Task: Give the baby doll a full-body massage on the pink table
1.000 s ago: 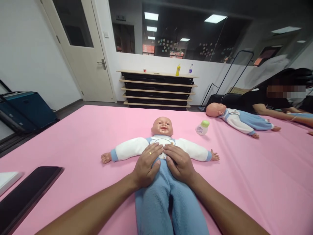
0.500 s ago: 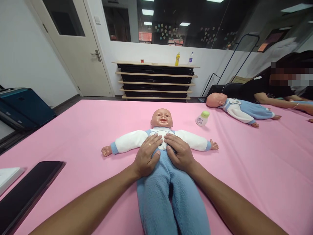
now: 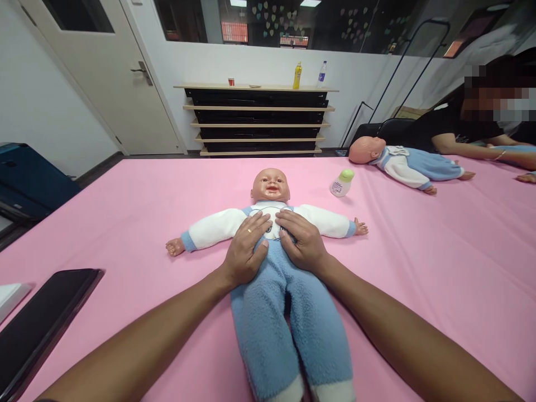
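Both forearms reach straight forward from the bottom edge and meet over a doll (image 3: 276, 268) that lies on its back in the middle of the pink surface (image 3: 439, 268). The left hand (image 3: 245, 251) lies flat, palm down, on the doll's belly and chest, fingers spread and pointing up toward the head, a ring on one finger. The right hand (image 3: 302, 241) lies the same way just beside it, fingers loosely spread; the fingertips of the two hands nearly touch over the white bib. Neither hand grips anything; both press flat on the doll's body.

The doll's arms stretch out to either side in white sleeves, and its blue legs run down between the forearms toward the lower edge.

To the left of the doll the pink cloth is bare as far as a dark flat tablet (image 3: 42, 318) near the lower left corner. To the right lies a wide stretch of cloth. Farther back on the right, a small bottle (image 3: 341, 183) with a green cap stands near a second doll (image 3: 397, 162), where another person's arm (image 3: 486, 151) rests on the far edge.
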Available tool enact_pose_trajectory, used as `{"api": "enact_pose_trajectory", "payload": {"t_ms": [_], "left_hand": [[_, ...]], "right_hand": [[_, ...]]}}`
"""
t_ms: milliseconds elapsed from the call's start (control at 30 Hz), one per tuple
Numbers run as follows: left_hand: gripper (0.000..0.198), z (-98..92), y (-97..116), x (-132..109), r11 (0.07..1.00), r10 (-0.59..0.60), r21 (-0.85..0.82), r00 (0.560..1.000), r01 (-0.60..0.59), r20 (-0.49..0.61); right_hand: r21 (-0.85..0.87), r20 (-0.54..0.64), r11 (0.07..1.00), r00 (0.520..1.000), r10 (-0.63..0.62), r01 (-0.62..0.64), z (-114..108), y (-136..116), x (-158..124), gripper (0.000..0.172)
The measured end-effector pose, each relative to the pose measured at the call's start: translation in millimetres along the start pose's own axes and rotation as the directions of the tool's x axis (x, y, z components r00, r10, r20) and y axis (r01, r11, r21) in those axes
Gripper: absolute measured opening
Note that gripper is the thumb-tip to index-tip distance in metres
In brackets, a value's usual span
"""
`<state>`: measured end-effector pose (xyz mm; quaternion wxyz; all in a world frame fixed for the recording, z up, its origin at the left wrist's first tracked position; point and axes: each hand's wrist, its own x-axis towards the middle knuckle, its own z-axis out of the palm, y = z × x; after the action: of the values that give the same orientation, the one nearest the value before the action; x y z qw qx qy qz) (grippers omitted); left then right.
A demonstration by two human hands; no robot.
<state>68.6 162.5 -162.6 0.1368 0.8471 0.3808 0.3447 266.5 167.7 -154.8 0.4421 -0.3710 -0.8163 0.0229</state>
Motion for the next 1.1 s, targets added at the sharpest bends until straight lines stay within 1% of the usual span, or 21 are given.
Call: {"api": "enact_pose_trajectory", "payload": {"t_ms": [200, 300, 367, 433, 500, 567, 600, 633, 667, 733, 767, 800, 833, 867, 967, 1033, 1100], "left_hand": [[0.051, -1.1, 0.5, -0.2, 0.999, -0.045, 0.026, 0.999, 0.045, 0.030], [0.052, -0.9, 1.1, 1.4, 0.994, -0.104, 0.044, 0.993, 0.101, 0.061], [0.052, 0.3, 0.9, 2.9, 0.987, -0.159, 0.049, 0.985, 0.156, 0.067], [0.053, 2.3, 0.2, 3.9, 0.976, -0.214, 0.050, 0.976, 0.212, 0.049], [0.054, 4.1, -0.6, 3.4, 0.965, -0.257, 0.046, 0.966, 0.257, 0.006], [0.056, 4.6, -0.5, 1.0, 0.964, -0.258, 0.051, 0.963, 0.262, -0.076], [0.058, 4.0, 0.1, -0.7, 0.971, -0.221, 0.060, 0.968, 0.230, -0.120], [0.059, 3.0, 1.0, -2.4, 0.984, -0.149, 0.074, 0.978, 0.161, -0.148], [0.059, 1.7, 2.1, -3.9, 0.994, -0.048, 0.087, 0.988, 0.062, -0.148], [0.059, -1.2, 4.2, -5.5, 0.986, 0.148, 0.090, 0.986, -0.141, -0.082], [0.058, -2.2, 4.8, -5.3, 0.977, 0.201, 0.081, 0.979, -0.198, -0.033], [0.058, -2.8, 5.1, -4.5, 0.974, 0.213, 0.075, 0.977, -0.213, 0.011], [0.059, -3.0, 4.9, -3.1, 0.979, 0.187, 0.076, 0.981, -0.190, 0.046], [0.060, -2.6, 4.5, -1.6, 0.986, 0.136, 0.085, 0.988, -0.142, 0.073], [0.061, 0.6, 2.1, 2.6, 0.992, -0.041, 0.123, 0.991, 0.026, 0.124], [0.061, 3.2, 0.5, 3.6, 0.983, -0.134, 0.139, 0.983, 0.117, 0.123], [0.061, 5.6, -0.7, 3.0, 0.973, -0.191, 0.148, 0.976, 0.175, 0.102]], "right_hand": [[-0.007, 0.012, 0.999, 0.999, 0.032, -0.032, 1.0, 1.6, -0.3, 0.035], [-0.020, 0.035, 0.997, 0.997, 0.071, -0.070, 1.5, 2.1, 0.5, 0.038], [-0.041, 0.043, 0.991, 0.991, 0.127, -0.125, 2.4, 2.6, 1.0, 0.041], [-0.080, 0.029, 0.978, 0.980, 0.197, -0.194, 3.4, 2.6, 0.8, 0.042], [-0.129, -0.018, 0.961, 0.970, 0.244, -0.244, 3.7, 1.6, -0.4, 0.043], [-0.163, -0.090, 0.956, 0.969, 0.231, -0.243, 2.5, -0.7, -2.2, 0.038], [-0.167, -0.121, 0.963, 0.974, 0.192, -0.211, 1.3, -2.1, -3.0, 0.034], [-0.158, -0.134, 0.976, 0.983, 0.129, -0.150, -0.2, -3.5, -3.5, 0.031], [-0.134, -0.117, 0.989, 0.992, 0.047, -0.062, -1.9, -4.9, -3.6, 0.027], [-0.050, -0.020, 0.992, 0.993, -0.117, 0.116, -5.0, -6.7, -2.0, 0.026], [-0.005, 0.041, 0.985, 0.985, -0.169, 0.170, -6.3, -6.9, -0.5, 0.027], [0.027, 0.099, 0.982, 0.977, -0.190, 0.188, -7.2, -6.8, 1.3, 0.029], [0.040, 0.147, 0.983, 0.973, -0.181, 0.177, -7.8, -6.3, 3.3, 0.031], [0.033, 0.183, 0.989, 0.971, -0.151, 0.147, -8.1, -5.5, 5.2, 0.033], [-0.030, 0.264, 0.998, 0.964, -0.040, 0.049, -7.8, -3.5, 9.2, 0.042], [-0.071, 0.291, 0.997, 0.956, 0.030, -0.010, -6.8, -3.2, 10.1, 0.047], [-0.102, 0.282, 0.992, 0.955, 0.098, -0.071, -5.1, -3.4, 9.4, 0.050]]}}
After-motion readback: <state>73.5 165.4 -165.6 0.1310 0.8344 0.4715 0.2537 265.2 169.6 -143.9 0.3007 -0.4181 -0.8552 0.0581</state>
